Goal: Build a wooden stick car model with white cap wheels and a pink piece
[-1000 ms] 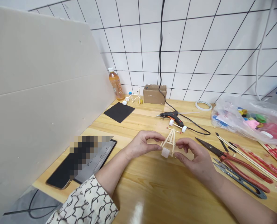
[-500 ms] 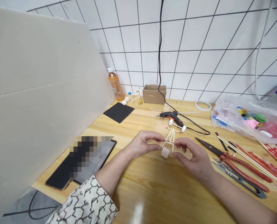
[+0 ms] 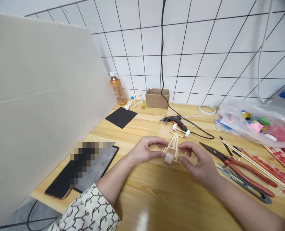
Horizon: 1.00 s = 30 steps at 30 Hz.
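A small frame of pale wooden sticks, joined toward a point at the top, stands in front of me. A whitish block-like piece sits at its lower left. My left hand holds the frame's left side between thumb and fingers. On the other side, my right hand is curved around the frame with thumb and forefinger parted, close beside the sticks. Just behind lies a red-tipped stick. Beyond it is a stick axle with white caps at both ends, by a black glue gun.
Red-handled pliers, thread snips and wooden sticks lie right. Behind are a plastic bag, tape roll, cardboard box, stick model, bottle and black sheet. Left are a phone and tablet.
My right thumb and forefinger have eased slightly away from the stick frame. My left hand stays at its side. The whole view has shifted a little.
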### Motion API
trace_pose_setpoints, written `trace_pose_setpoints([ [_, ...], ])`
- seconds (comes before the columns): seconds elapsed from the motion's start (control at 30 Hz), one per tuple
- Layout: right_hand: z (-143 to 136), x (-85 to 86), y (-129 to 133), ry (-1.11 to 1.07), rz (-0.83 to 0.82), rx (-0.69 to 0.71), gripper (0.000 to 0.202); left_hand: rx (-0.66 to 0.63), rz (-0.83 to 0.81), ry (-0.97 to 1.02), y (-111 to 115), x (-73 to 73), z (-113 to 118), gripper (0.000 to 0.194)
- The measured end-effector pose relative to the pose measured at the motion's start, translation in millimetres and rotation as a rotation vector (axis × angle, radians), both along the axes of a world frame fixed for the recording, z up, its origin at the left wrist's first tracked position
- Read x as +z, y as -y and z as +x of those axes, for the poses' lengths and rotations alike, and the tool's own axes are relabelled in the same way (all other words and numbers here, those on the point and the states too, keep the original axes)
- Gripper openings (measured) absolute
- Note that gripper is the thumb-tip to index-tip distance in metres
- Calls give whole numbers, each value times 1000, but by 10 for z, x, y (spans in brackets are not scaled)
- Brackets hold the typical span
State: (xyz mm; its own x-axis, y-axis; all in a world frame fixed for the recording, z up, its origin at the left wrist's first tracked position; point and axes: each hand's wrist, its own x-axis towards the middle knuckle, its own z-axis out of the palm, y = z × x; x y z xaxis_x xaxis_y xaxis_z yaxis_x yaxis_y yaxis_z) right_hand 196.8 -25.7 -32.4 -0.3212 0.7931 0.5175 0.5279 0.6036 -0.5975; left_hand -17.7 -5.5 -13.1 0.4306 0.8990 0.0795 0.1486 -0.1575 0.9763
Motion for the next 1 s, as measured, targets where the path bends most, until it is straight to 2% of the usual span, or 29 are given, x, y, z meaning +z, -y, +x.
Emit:
trace_pose_setpoints([
  [0.27,98,-61,-146,-47,-77,-141,10,24,-80,38,25,-49,-45,43],
  [0.57,11,-6,5,21,198,73,21,113,60,-24,62,-51,32,34],
  [0.83,-57,-4,11,75,272,106,20,123,140,-46,90,-3,61,24],
  [1.0,-51,-24,2,98,262,117,18,100,170,-67,81,5,51,21],
])
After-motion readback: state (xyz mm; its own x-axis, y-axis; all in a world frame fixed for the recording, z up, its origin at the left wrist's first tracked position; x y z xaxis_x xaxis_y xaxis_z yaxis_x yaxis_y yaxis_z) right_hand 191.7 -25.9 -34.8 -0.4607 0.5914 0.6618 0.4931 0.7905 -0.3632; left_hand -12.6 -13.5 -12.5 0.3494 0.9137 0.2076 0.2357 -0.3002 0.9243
